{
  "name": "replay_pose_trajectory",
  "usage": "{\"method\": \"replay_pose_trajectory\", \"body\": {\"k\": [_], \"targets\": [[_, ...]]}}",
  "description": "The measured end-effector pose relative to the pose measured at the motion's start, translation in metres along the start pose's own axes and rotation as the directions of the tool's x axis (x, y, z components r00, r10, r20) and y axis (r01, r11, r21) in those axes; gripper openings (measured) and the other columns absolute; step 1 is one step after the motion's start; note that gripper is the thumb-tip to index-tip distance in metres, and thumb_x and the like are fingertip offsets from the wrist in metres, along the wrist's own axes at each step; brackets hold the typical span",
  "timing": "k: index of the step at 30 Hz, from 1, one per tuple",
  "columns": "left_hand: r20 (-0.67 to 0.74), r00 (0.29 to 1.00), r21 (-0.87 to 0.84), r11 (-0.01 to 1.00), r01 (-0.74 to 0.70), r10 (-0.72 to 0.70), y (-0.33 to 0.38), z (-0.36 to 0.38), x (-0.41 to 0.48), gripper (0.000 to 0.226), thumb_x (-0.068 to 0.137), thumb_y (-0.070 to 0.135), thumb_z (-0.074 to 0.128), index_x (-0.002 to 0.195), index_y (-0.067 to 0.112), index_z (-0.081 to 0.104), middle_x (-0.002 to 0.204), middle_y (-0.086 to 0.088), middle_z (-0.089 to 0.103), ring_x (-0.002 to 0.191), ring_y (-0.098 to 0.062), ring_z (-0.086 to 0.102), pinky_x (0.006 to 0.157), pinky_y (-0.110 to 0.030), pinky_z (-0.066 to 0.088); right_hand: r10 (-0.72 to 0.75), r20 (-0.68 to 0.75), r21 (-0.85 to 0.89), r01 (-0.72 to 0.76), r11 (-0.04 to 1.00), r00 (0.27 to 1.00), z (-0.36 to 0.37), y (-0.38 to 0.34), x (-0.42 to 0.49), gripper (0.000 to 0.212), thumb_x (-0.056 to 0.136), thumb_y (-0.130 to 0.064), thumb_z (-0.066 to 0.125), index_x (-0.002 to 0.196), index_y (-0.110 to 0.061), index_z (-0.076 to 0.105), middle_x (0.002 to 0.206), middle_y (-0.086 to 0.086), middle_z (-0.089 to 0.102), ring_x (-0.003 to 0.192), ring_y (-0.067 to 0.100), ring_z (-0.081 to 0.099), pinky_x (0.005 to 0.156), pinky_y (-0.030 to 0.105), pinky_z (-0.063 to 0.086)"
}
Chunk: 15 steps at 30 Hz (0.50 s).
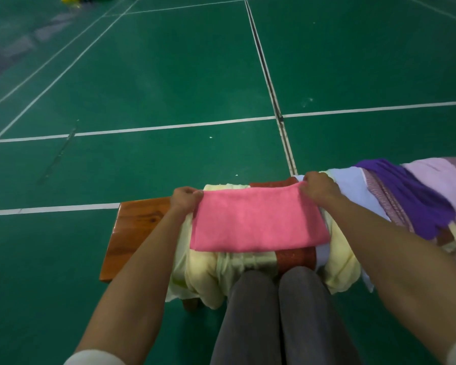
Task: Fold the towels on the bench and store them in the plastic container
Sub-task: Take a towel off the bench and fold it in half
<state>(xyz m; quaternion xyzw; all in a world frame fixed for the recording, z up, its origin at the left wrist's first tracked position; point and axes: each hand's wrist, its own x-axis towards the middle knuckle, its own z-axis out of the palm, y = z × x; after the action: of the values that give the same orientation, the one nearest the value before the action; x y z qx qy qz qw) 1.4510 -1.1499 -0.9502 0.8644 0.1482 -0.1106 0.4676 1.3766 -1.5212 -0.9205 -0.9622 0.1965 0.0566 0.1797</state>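
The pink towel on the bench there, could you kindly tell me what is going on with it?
A person is folding the pink towel on a wooden bench. The left hand and the right hand each pinch a far corner, and the towel lies flat on a heap of pale yellow towels. More towels, one purple, are piled at the right. No plastic container is in view.

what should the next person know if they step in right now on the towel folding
Left hand pinches the far left corner of the pink towel; right hand pinches its far right corner.
The pink towel lies folded over, on top of the yellow towel and red towel on the bench.
More unfolded towels, a purple one among them, are heaped to the right.
The plastic container is not in view.
Left: finish folding pink, store it, then the others.
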Motion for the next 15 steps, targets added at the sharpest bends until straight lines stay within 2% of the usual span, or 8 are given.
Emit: {"method": "replay_pose_trajectory", "body": {"k": [3, 5, 8, 10, 12, 15], "targets": [[0.049, 0.998, 0.166, 0.986, 0.028, -0.036, 0.002, 0.000, -0.004, 0.040, 0.087, 0.034, 0.078, 0.116, 0.009, 0.065, 0.119, -0.012, 0.067, 0.111, -0.031, 0.064, 0.101, -0.042, 0.052, -0.125, -0.009, -0.179, 0.122, 0.976, 0.992, 0.007, -0.012, -0.006, 0.030, 0.097, -0.018, 0.051, 0.125, -0.009, 0.051, 0.125, 0.016, 0.054, 0.111, 0.037, 0.058, 0.083, 0.043, 0.051], [0.087, 0.994, 0.289, 0.957, 0.038, -0.065, 0.004, -0.001, -0.009, 0.041, 0.089, 0.037, 0.077, 0.110, 0.004, 0.064, 0.113, -0.015, 0.069, 0.104, -0.033, 0.067, 0.094, -0.043, 0.056, -0.182, -0.032, -0.288, 0.166, 0.943, 0.983, 0.012, -0.028, -0.014, 0.036, 0.094, -0.009, 0.049, 0.130, -0.008, 0.049, 0.130, 0.016, 0.049, 0.119, 0.036, 0.050, 0.091, 0.047, 0.049], [0.142, 0.979, 0.249, 0.963, 0.104, -0.143, 0.006, -0.003, -0.018, 0.048, 0.088, 0.039, 0.077, 0.109, -0.001, 0.059, 0.106, -0.018, 0.068, 0.093, -0.033, 0.070, 0.080, -0.043, 0.061, -0.295, -0.009, -0.369, 0.271, 0.889, 0.955, 0.020, -0.067, -0.033, 0.033, 0.091, -0.009, 0.053, 0.124, -0.008, 0.058, 0.124, 0.014, 0.055, 0.118, 0.032, 0.049, 0.098, 0.044, 0.046], [0.152, 0.974, 0.238, 0.963, 0.129, -0.168, 0.005, -0.006, -0.023, 0.050, 0.087, 0.040, 0.078, 0.109, 0.001, 0.057, 0.106, -0.016, 0.066, 0.092, -0.031, 0.068, 0.075, -0.040, 0.059, -0.307, 0.063, -0.311, 0.311, 0.898, 0.950, 0.027, -0.100, -0.049, 0.031, 0.089, -0.011, 0.058, 0.119, -0.009, 0.064, 0.120, 0.012, 0.063, 0.113, 0.031, 0.057, 0.096, 0.042, 0.049], [0.144, 0.977, 0.227, 0.966, 0.121, -0.156, 0.004, -0.007, -0.026, 0.050, 0.084, 0.039, 0.080, 0.108, 0.000, 0.061, 0.103, -0.015, 0.066, 0.084, -0.028, 0.063, 0.069, -0.035, 0.054, -0.310, 0.167, -0.183, 0.338, 0.923, 0.936, 0.035, -0.131, -0.067, 0.026, 0.089, -0.015, 0.061, 0.114, -0.010, 0.068, 0.116, 0.011, 0.069, 0.106, 0.031, 0.066, 0.086, 0.037, 0.052], [0.086, 0.996, 0.262, 0.965, 0.012, -0.036, 0.010, -0.010, -0.030, 0.032, 0.085, 0.037, 0.077, 0.089, 0.007, 0.069, 0.087, -0.008, 0.066, 0.076, -0.023, 0.059, 0.059, -0.030, 0.042, -0.426, 0.285, -0.004, 0.445, 0.895, 0.859, 0.050, -0.172, -0.096, 0.024, 0.091, -0.035, 0.065, 0.105, -0.015, 0.069, 0.105, 0.007, 0.071, 0.096, 0.027, 0.068, 0.074, 0.030, 0.049]]}}
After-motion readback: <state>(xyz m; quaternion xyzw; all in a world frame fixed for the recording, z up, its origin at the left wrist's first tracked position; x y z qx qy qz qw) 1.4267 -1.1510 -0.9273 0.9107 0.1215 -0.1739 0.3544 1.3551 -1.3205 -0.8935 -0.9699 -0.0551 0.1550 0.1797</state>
